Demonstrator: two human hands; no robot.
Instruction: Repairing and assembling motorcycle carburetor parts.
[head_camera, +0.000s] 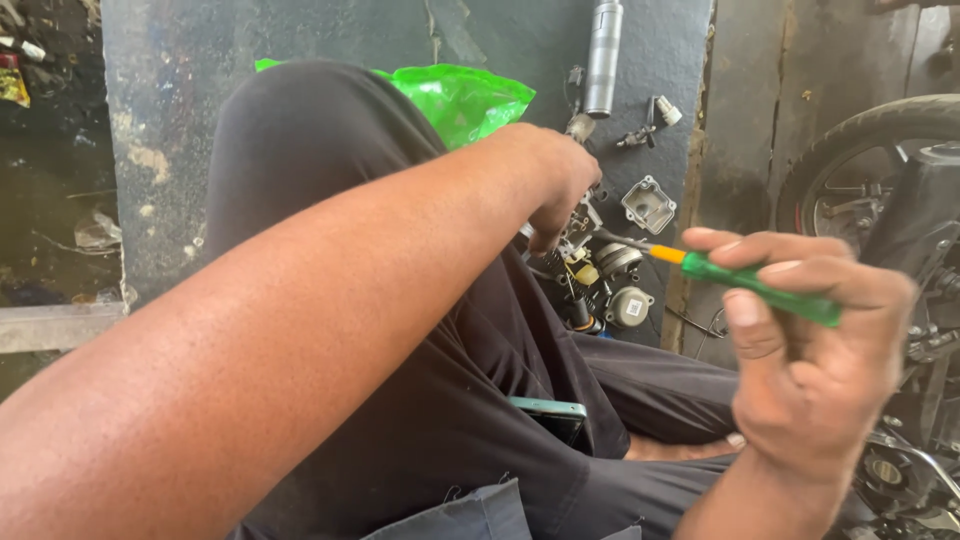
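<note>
**Screwdriver meets small engine part on a workshop floor**

The left hand (555, 180) reaches across a raised knee in black trousers (330, 170) and curls its fingers around a small metal engine part (578, 228), holding it above the dark floor slab (160, 120). The right hand (810, 350) grips a green-handled screwdriver (760, 285) in a closed fist, thumb pressed along the handle; its thin shaft points left, with the tip at the part (the exact contact point is hidden behind the part's edge). Below the held part lie more loose pieces, among them a round grey cap (630, 306) and a square metal cover (648, 204). A silver cylinder (603, 55) lies farther up the slab, beside a crumpled green plastic bag (460, 100). A motorcycle wheel (870, 160) stands at the right. A phone (550, 415) sits on the person's lap.
</note>
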